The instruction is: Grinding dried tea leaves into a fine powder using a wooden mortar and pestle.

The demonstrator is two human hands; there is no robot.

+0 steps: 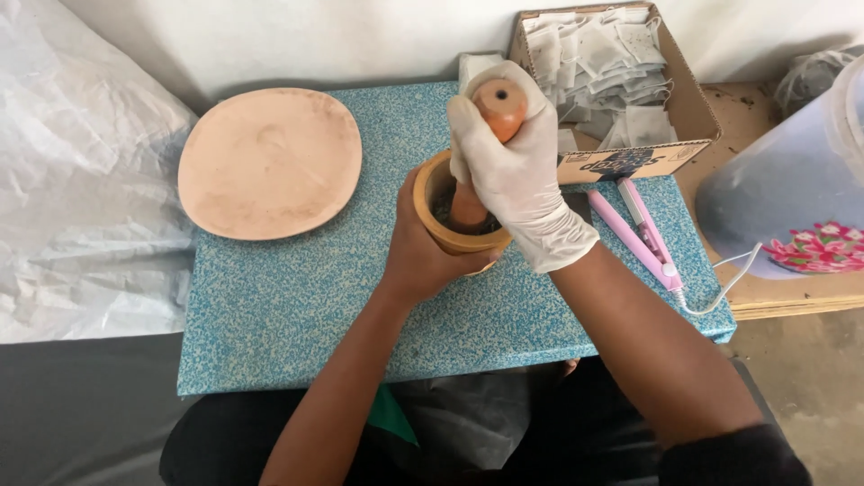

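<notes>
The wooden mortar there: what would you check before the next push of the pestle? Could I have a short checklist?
1. Left hand braces the wooden mortar from the side: ok.
2. Gloved right hand wraps the pestle near its top: ok.
3. Pestle tip sits inside the bowl, on the dark contents: ok.
4. Mortar stands on the blue speckled board, away from its edges: ok.
5. Clay plate lies apart from the mortar: ok.
6. How finely the contents are ground: cannot tell.

Mortar (447, 229) mid-board (297, 306); plate (268, 162) left; box (621, 85) behind right; sealer (639, 229) right.
</notes>
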